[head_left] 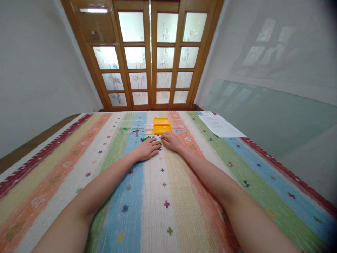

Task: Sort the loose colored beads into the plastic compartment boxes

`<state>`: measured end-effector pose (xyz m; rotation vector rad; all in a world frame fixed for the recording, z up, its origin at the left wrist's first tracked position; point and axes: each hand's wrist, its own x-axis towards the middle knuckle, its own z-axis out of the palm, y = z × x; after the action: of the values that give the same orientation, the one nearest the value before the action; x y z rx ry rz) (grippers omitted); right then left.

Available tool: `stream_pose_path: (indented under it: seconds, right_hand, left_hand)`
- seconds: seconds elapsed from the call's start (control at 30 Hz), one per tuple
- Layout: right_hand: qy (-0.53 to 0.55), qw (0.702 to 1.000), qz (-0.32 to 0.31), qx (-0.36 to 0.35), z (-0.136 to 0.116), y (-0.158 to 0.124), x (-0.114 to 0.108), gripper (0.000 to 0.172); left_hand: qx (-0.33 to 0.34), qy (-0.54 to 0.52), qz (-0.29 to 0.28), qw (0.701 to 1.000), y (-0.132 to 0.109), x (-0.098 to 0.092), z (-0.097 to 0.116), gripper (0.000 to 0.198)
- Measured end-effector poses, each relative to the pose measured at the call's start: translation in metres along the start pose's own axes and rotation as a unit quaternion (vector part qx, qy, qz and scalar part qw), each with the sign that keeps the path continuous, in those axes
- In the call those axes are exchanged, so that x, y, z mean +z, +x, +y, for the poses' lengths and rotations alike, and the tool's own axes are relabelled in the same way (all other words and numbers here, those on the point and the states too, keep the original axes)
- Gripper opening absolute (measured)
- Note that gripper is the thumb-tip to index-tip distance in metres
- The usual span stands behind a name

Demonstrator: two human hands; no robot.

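Note:
My left hand lies palm down on the striped tablecloth with its fingers stretched out to the right. Just beyond its fingers is a loose pile of small coloured pieces, partly hidden by the hand. Close by, my right hand has its fingers bent down and together at the pile's right side; anything between the fingertips is hidden. Behind the hands stands an open yellow box with a few pale pieces inside. Clear boxes flank it, holding green pieces, dark red pieces, yellow pieces and blue pieces.
Printed white paper lies at the right back of the table. The tablecloth has coloured stripes and small printed motifs. Wooden doors with frosted panes stand beyond the far edge, and a pale glass panel leans along the right wall.

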<state>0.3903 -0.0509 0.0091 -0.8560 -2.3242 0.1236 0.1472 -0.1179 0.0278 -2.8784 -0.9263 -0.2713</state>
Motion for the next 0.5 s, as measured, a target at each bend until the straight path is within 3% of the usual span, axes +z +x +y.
stream_pose_path:
  seconds: [0.5]
  right_hand:
    - [0.0, 0.998, 0.03, 0.046, 0.0079, 0.0016, 0.0036, 0.013]
  left_hand:
    - [-0.014, -0.025, 0.01, 1.0, 0.004, 0.0, 0.0076, 0.053]
